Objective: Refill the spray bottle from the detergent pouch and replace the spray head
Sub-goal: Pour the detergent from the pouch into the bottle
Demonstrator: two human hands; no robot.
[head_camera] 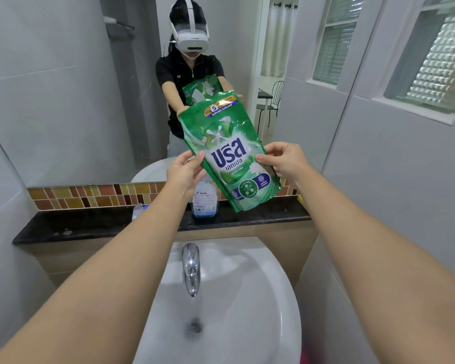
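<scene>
The pouch is pinched at its edges by the left hand and right hand, tilted in the air, and with such a thin grip it could easily slip or get squeezed so detergent is spilled. The bottle is just below the left fingers, half hidden behind them, so the neck can't be checked; beyond that a shelf, tap and sink are seen.

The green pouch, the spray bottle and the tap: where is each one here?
green pouch [230, 156], head view, on its printed front.
spray bottle [205, 203], head view, on its labelled clear body, behind the pouch.
tap [191, 269], head view, on its chrome spout.
</scene>
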